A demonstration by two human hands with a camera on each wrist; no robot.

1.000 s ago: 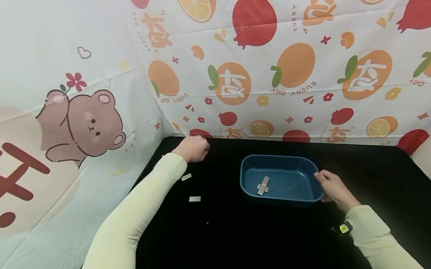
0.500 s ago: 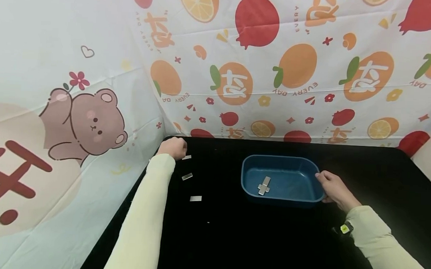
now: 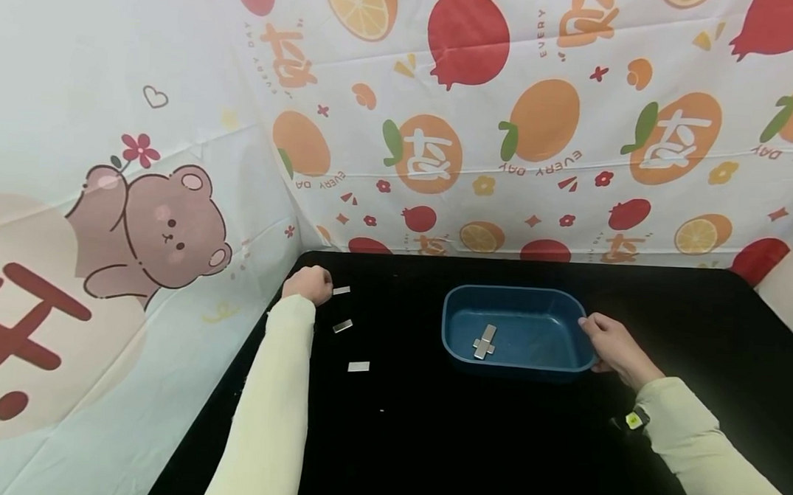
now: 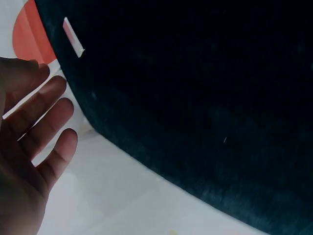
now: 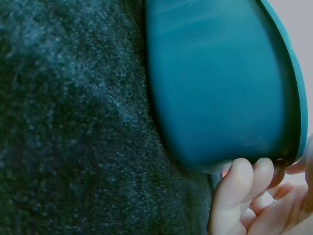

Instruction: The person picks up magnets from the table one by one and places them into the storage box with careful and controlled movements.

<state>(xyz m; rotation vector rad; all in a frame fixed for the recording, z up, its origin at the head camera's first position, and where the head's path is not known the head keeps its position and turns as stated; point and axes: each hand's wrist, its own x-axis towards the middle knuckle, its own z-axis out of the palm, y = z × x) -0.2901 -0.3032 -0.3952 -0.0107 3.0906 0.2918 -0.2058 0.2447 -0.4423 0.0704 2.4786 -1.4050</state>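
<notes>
Room between strips (image 3: pixel 359 366) and bin (image 3: pixel 532 335), raised rim (image 3: pixel 514 288)

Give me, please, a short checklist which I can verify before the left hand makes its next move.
1. Right hand grips the blue tray at its end: ok.
2. Left hand holds nothing, by the left wrist view: ok.
3. Three loose metal pieces on the black table lie apart: ok.
4. Pieces inside the tray lie uncrossed: not ok, one lies across another.
5. Those crossed pieces are stuck together: cannot tell.
</notes>
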